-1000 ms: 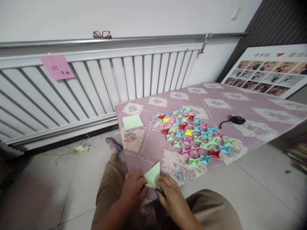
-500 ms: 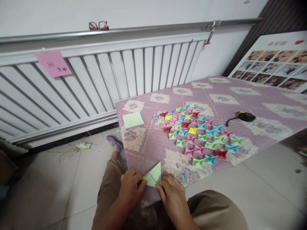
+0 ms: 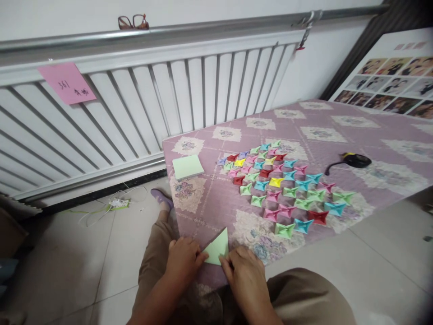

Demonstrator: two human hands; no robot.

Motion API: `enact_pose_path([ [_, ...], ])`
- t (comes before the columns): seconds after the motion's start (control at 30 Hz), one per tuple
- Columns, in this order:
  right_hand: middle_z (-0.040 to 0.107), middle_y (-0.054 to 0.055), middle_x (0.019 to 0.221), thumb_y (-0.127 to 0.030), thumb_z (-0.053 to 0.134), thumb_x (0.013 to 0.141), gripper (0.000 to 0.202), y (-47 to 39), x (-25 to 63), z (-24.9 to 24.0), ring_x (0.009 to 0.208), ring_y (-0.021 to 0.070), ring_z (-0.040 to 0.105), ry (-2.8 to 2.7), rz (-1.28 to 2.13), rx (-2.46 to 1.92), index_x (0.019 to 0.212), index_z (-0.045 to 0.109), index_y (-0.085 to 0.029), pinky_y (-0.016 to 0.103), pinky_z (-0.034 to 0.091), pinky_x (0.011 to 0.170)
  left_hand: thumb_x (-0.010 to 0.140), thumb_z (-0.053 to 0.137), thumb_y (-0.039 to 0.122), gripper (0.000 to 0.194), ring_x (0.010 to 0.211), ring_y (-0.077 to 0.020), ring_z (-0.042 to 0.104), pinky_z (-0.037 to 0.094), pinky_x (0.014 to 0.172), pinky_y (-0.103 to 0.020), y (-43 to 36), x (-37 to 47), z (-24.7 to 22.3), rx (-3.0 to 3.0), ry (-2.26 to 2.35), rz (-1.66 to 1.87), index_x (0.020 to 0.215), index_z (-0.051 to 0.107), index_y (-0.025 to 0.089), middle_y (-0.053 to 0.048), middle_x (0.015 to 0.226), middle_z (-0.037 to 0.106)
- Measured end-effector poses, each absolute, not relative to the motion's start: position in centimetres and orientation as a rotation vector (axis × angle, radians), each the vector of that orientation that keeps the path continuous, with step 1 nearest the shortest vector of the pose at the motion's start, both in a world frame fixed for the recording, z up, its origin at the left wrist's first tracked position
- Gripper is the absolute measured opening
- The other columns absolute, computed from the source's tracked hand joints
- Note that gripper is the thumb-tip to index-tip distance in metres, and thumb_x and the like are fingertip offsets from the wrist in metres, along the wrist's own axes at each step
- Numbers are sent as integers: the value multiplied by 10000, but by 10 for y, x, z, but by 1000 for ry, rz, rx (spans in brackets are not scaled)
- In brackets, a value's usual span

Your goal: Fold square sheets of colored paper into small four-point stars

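A light green sheet of paper point(image 3: 217, 248), folded into a triangle, lies at the near corner of the table with one point facing away from me. My left hand point(image 3: 184, 261) pinches its left corner between thumb and fingers. At the lower right corner, my right hand point(image 3: 244, 270) has its thumb and fingers closed on the paper's edge. To the right, several small folded paper boats point(image 3: 275, 182) in green, pink, blue, red and yellow stand in rows. A stack of light green paper point(image 3: 187, 167) rests near the table's left edge.
The table point(image 3: 206, 203) wears a purple flowered cloth. A black and yellow object with a strap point(image 3: 354, 160) lies at right. Behind stands a white radiator point(image 3: 189, 90) with a pink note point(image 3: 67, 83); glasses point(image 3: 133, 21) sit on the pipe. A power strip point(image 3: 118, 204) is on the floor.
A diagonal crease line showing on the paper before is gone from view; its face now looks smooth. Both hands stay at its corners. My view has shifted slightly.
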State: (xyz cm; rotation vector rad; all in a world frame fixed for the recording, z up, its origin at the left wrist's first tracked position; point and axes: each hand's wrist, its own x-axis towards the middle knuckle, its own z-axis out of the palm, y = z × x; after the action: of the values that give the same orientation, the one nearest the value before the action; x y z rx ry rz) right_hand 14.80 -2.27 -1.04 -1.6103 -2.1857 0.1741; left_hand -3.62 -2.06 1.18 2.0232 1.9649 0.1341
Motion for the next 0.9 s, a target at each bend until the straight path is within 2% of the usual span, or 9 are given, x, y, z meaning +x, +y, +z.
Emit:
enact_pose_path([
  [0.3,606,22,773,-294,597,832,225,-20,147,-3,761,191,525,-2211,270,-1718,620,566,-227,305,314,672,841,580,417,240,893,-242,562,329,789,-376,-13,-34,24,1965,1947,-24,755,659,208,-30,869,664],
  [0.9,604,12,735,-267,646,795,236,-18,143,2,747,187,521,-2183,346,-1777,581,559,-221,306,305,678,848,575,426,252,896,-252,583,355,799,-385,-11,-34,23,2049,1932,-86,796,669,197,-44,894,675],
])
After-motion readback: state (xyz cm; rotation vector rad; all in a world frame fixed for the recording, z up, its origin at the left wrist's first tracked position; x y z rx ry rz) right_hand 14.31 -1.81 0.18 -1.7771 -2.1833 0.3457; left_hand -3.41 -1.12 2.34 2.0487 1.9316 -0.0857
